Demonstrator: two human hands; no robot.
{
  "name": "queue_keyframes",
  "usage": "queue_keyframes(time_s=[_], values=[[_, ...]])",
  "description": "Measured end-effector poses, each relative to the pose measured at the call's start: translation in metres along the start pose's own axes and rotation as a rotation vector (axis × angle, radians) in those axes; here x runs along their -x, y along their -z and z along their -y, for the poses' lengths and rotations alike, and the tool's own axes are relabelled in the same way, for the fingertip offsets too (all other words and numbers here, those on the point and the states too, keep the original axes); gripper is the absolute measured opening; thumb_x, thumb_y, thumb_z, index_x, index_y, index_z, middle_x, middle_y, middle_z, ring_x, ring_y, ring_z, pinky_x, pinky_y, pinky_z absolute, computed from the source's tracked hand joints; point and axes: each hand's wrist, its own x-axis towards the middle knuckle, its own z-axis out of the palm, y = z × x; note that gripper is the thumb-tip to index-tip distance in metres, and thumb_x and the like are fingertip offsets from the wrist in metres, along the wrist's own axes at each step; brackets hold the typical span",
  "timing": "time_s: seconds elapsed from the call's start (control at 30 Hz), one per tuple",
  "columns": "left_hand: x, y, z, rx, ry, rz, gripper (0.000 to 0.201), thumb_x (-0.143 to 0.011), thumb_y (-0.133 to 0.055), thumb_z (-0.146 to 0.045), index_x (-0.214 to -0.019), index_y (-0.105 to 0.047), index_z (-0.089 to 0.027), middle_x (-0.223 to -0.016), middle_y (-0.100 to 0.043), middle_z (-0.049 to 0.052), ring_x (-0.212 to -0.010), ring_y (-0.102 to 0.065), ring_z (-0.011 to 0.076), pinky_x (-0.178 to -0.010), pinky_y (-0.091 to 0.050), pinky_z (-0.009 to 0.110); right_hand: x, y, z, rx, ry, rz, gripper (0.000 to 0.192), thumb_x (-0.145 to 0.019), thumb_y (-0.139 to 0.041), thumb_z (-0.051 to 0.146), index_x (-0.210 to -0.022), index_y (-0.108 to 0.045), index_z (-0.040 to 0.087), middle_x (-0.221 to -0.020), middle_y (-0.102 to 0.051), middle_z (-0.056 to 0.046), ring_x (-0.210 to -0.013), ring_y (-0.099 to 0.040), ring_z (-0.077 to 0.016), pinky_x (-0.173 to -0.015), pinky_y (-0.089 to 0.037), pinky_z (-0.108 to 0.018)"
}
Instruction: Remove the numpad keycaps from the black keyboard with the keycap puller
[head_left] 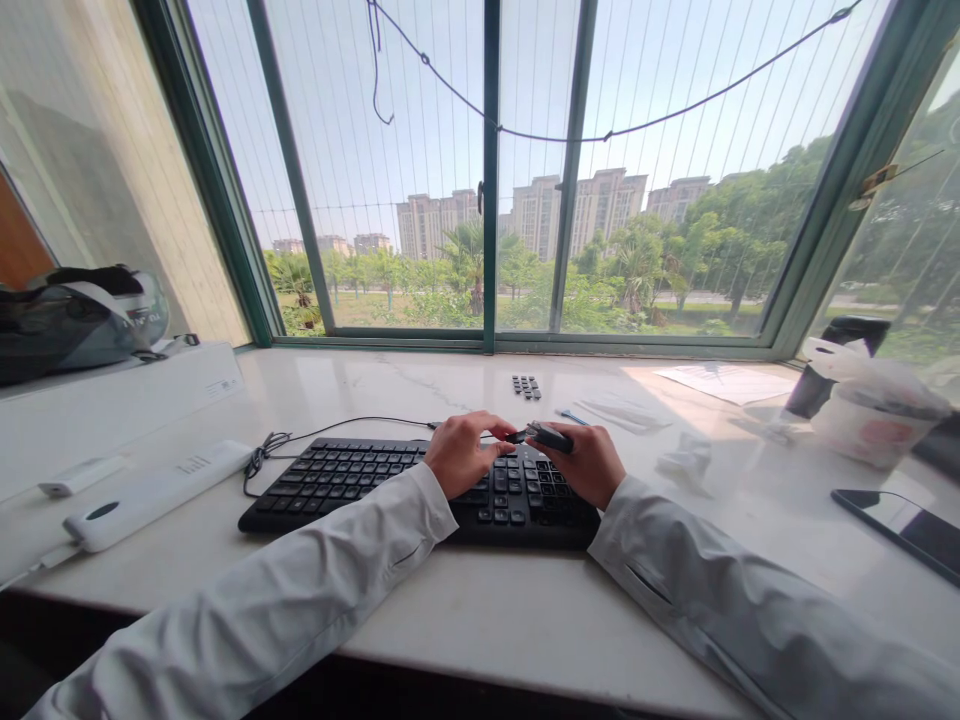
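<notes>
A black keyboard (337,483) lies on the pale countertop, its number pad at the right showing bare key sockets. Above it, my right hand (594,465) is closed around a small black tool (551,437) with a greyish tip pointing left. My left hand (466,455) pinches a small dark piece (516,437) at that tip; its exact kind is too small to tell. Several loose black keycaps (526,387) are laid out in rows behind the keyboard. Both hands cover part of the keys.
A coiled cable (266,455) and a white power strip (161,495) lie at left, near a helmet (82,310) on a white box. Behind my right hand are a blue stick (574,417) and crumpled tissue (684,460). A phone (904,530) and bagged tub (874,415) are right.
</notes>
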Motion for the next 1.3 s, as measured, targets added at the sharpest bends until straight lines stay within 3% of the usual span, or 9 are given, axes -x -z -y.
queue_keyframes(time_s=[0.67,1.1,1.3], values=[[0.0007,0.0009,0.0004,-0.034,0.002,0.011,0.023,-0.072,-0.075,-0.032,-0.095,-0.072,-0.026,-0.089,-0.072,-0.003,-0.070,-0.061,0.0120,-0.061,-0.044,0.022,0.0006,0.0009,-0.0001,0.052,0.012,0.039,0.023,-0.086,-0.057,0.042,-0.100,-0.074,0.034,-0.084,-0.076,0.001,-0.083,-0.070,-0.0196,-0.066,-0.041,-0.023],[0.0029,0.0008,-0.0031,-0.106,-0.019,0.046,0.020,-0.079,-0.068,-0.034,-0.097,-0.072,-0.025,-0.088,-0.073,-0.003,-0.064,-0.061,0.0114,-0.065,-0.044,0.023,-0.0016,0.0081,0.0038,0.172,0.022,0.080,0.026,-0.085,-0.056,0.038,-0.107,-0.071,0.039,-0.092,-0.076,0.004,-0.084,-0.069,-0.0184,-0.068,-0.041,-0.023],[0.0012,0.0010,-0.0032,-0.127,-0.006,0.050,0.022,-0.083,-0.063,-0.039,-0.096,-0.072,-0.024,-0.087,-0.073,-0.001,-0.059,-0.057,0.0115,-0.062,-0.042,0.023,-0.0060,0.0022,0.0012,0.093,-0.043,0.077,0.026,-0.085,-0.055,0.046,-0.090,-0.076,0.032,-0.081,-0.075,0.000,-0.077,-0.068,-0.0186,-0.065,-0.041,-0.024]])
